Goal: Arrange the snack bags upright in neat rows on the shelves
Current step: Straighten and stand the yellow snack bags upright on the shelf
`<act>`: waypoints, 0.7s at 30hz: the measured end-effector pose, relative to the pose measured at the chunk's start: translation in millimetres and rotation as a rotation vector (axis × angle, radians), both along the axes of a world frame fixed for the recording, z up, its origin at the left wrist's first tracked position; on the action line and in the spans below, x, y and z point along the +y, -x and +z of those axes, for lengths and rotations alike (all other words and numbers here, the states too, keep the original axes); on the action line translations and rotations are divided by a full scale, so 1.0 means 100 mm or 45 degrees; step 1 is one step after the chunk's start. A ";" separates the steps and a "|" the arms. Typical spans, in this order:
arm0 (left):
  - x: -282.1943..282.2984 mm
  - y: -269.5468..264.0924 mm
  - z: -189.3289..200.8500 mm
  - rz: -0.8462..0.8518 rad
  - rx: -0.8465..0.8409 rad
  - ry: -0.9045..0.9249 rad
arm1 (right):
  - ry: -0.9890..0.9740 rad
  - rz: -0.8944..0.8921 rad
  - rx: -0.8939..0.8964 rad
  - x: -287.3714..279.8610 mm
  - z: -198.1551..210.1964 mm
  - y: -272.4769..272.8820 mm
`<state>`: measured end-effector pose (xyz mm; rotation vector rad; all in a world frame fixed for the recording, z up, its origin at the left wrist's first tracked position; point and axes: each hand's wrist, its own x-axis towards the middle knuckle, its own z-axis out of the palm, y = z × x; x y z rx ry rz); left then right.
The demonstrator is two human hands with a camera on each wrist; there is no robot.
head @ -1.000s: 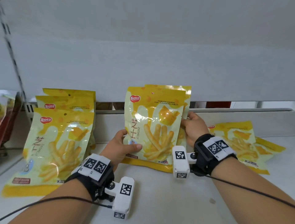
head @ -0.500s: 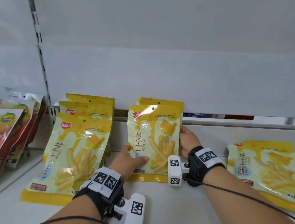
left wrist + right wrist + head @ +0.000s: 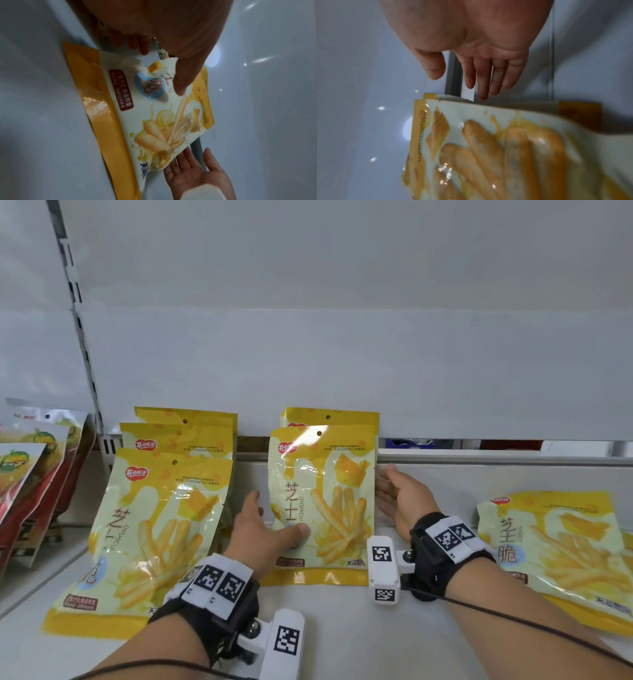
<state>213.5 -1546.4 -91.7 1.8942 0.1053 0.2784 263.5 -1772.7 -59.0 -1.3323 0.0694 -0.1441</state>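
Note:
Two yellow fries snack bags stand upright in the middle of the shelf; the front bag point(image 3: 325, 501) leans on the back bag point(image 3: 329, 416) against the rear rail. My left hand point(image 3: 263, 522) is at the front bag's left edge, thumb lying on its face and fingers straight beside the edge. In the left wrist view the thumb of my left hand point(image 3: 171, 54) presses the front bag point(image 3: 154, 115). My right hand point(image 3: 394, 491) is flat and open just off the right edge. The right wrist view shows my right hand point(image 3: 479, 75) clear of the front bag point(image 3: 488, 142).
A stack of three identical bags point(image 3: 161, 525) leans upright to the left. Another yellow bag point(image 3: 555, 542) lies flat at the right, over more bags. Red and green bags point(image 3: 34, 474) fill the neighbouring section beyond a slotted post point(image 3: 78, 320). White shelf point(image 3: 342, 628) runs along the front.
The middle pair of bags went back against the rail and stands straighter. My right hand let go of the right edge and opened. My left fingers straightened.

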 end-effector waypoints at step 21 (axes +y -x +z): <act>-2.16 0.21 0.17 -0.715 0.143 -0.197 | 0.415 -0.838 0.128 -1.95 0.07 1.47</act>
